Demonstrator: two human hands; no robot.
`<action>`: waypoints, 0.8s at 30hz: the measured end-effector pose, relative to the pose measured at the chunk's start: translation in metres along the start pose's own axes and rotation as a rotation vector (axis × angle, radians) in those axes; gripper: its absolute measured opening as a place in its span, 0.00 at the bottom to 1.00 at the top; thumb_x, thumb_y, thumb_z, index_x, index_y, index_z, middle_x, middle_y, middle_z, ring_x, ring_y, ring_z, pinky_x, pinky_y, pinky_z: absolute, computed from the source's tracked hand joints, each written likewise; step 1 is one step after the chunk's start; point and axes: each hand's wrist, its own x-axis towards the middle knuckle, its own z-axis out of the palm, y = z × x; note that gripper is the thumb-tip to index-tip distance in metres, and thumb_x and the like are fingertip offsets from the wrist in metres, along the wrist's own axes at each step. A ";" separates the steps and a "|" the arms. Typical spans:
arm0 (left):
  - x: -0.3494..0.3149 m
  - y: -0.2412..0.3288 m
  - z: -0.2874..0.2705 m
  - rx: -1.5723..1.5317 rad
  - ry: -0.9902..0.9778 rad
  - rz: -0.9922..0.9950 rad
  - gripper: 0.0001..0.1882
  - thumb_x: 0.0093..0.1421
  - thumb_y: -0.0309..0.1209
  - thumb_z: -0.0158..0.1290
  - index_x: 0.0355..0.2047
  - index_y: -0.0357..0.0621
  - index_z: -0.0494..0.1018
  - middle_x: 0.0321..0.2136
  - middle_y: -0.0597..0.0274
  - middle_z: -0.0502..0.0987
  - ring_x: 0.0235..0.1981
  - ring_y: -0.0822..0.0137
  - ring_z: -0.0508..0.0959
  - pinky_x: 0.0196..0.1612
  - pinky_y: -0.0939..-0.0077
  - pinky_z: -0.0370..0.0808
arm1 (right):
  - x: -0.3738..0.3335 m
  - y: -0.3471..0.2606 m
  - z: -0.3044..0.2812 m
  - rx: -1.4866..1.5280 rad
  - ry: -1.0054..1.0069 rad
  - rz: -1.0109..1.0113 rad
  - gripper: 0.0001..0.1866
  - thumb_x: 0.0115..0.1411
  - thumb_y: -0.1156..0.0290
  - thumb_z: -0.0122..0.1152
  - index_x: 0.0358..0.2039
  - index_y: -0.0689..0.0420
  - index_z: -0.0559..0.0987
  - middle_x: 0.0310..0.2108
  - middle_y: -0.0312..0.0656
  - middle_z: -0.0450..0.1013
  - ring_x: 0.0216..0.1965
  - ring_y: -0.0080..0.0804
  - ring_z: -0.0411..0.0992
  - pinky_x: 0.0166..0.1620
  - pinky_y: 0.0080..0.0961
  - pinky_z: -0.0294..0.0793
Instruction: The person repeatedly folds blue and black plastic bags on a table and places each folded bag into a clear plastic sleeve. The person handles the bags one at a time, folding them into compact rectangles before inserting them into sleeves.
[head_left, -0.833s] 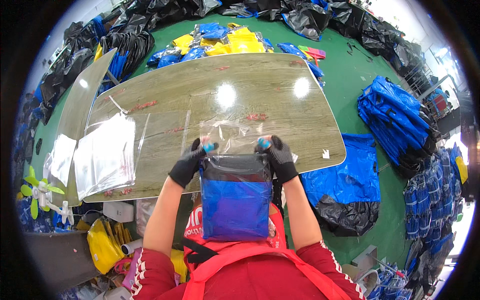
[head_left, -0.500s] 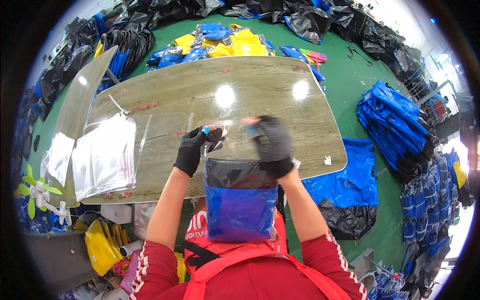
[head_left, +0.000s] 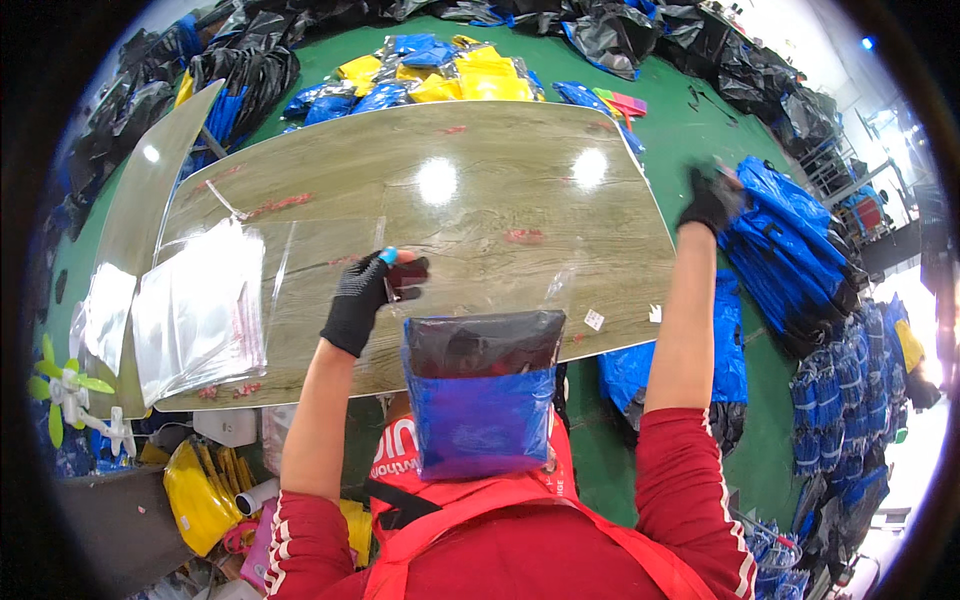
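A folded blue-and-black fabric piece in a clear plastic bag [head_left: 482, 400] stands tilted between my body and the table's near edge. Its clear top flap spreads over the tabletop. My left hand [head_left: 365, 298], in a black dotted glove with a blue band on the thumb, is curled closed at the flap's left corner; the plastic there is hard to make out. My right hand [head_left: 712, 197], also gloved, is stretched far out beyond the table's right edge, near a pile of blue folded bags [head_left: 785, 235]. Motion blurs its fingers.
On the wood-patterned table [head_left: 480, 190], a stack of clear plastic bags [head_left: 205, 310] lies at the left. Yellow and blue packed pieces [head_left: 430, 75] lie on the green floor beyond. A small green-bladed fan [head_left: 70, 390] stands at the left, and blue bundles [head_left: 840, 410] at the right.
My right hand has left the bag's top and swung far out to the right. My left hand has shifted slightly left. The package stays in place.
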 end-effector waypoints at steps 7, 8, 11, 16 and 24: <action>0.000 0.033 -0.012 0.068 -0.081 -0.232 0.18 0.65 0.39 0.47 0.47 0.40 0.75 0.38 0.58 0.81 0.20 0.76 0.73 0.20 0.83 0.67 | -0.116 0.025 0.066 1.101 -0.887 0.015 0.20 0.60 0.60 0.60 0.49 0.58 0.78 0.32 0.35 0.77 0.14 0.16 0.61 0.19 0.16 0.60; -0.003 0.034 -0.013 -0.019 -0.085 -0.244 0.17 0.65 0.39 0.48 0.48 0.41 0.74 0.39 0.57 0.81 0.22 0.74 0.77 0.21 0.83 0.70 | -0.123 0.023 0.069 1.299 -0.866 0.124 0.19 0.61 0.60 0.59 0.48 0.57 0.79 0.35 0.36 0.79 0.14 0.14 0.58 0.20 0.16 0.59; -0.024 0.024 -0.014 -0.154 -0.098 -0.140 0.19 0.66 0.39 0.48 0.50 0.38 0.72 0.46 0.52 0.78 0.38 0.66 0.81 0.40 0.76 0.78 | -0.139 0.027 0.055 1.783 -0.943 0.300 0.19 0.62 0.59 0.58 0.47 0.61 0.78 0.51 0.50 0.73 0.42 0.32 0.76 0.46 0.26 0.74; -0.073 0.007 -0.010 0.789 -0.398 0.305 0.12 0.60 0.25 0.52 0.44 0.41 0.77 0.59 0.47 0.67 0.62 0.51 0.65 0.62 0.60 0.62 | -0.183 0.061 0.033 0.982 -0.788 -0.471 0.12 0.56 0.75 0.57 0.41 0.54 0.82 0.58 0.50 0.67 0.57 0.45 0.68 0.59 0.38 0.65; -0.069 0.032 0.020 1.298 0.041 0.487 0.16 0.53 0.17 0.50 0.41 0.43 0.76 0.42 0.57 0.78 0.38 0.57 0.76 0.43 0.69 0.71 | -0.168 0.024 -0.033 0.403 -0.280 -0.576 0.16 0.44 0.66 0.63 0.37 0.52 0.82 0.41 0.47 0.75 0.47 0.52 0.71 0.51 0.44 0.68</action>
